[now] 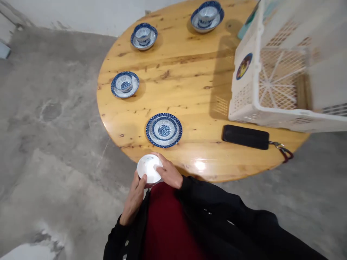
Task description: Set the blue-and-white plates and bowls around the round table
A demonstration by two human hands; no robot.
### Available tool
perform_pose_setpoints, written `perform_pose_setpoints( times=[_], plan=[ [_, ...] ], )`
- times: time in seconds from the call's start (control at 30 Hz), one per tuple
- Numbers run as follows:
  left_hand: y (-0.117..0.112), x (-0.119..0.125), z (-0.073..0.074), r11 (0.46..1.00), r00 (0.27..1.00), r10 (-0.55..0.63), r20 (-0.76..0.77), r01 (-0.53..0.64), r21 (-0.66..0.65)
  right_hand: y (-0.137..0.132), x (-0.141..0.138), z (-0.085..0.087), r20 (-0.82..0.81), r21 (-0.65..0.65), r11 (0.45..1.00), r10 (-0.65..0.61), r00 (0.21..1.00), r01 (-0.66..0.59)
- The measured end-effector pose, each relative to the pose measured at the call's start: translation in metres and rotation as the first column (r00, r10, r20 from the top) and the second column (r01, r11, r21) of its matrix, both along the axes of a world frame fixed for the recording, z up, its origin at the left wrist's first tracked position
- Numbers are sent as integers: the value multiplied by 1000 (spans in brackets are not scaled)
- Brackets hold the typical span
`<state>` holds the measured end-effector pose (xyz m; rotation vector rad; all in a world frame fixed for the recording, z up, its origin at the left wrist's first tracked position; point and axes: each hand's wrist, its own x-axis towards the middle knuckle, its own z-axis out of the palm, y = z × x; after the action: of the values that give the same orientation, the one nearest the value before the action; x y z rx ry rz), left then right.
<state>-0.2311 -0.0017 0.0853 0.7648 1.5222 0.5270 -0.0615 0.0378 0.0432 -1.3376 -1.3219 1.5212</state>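
Note:
A small white bowl [148, 168] is held in front of my body, just off the table's near edge. My left hand [136, 192] grips its lower left side, thumb at the rim. On the right side my right hand [168, 171] is closed round it, with the thumb reaching over the inside. The fingers under the bowl are hidden. Just beyond, a blue-and-white patterned plate [164, 130] lies flat on the wooden table [184, 83].
Three blue-and-white plates [125, 84] [144, 36] [207, 16], each with a bowl on it, stand along the far left and back edge. A white plastic crate [245, 85] stands at the right. Near it lies a black phone [245, 137] with a strap [286, 154].

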Motion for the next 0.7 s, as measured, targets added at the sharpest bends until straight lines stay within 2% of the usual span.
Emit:
perform_pose_setpoints(
  times=[0.17,0.3,0.4,0.57,0.7],
  plan=[
    [48,-4,12,994,994,-104,23,103,24,29,-4,3,11,1,997,-73,997,73],
    [81,-2,28,986,987,-160,29,158,59,50,-4,13,24,59,988,-141,990,140],
    [112,-2,35,973,977,-211,41,206,101,68,-2,21,29,91,974,-213,977,209],
    [179,6,37,919,920,-378,98,361,161,108,9,29,78,186,923,-355,931,337],
    [244,19,27,845,836,-528,153,499,193,154,27,30,150,172,883,-461,875,436]
  ],
)
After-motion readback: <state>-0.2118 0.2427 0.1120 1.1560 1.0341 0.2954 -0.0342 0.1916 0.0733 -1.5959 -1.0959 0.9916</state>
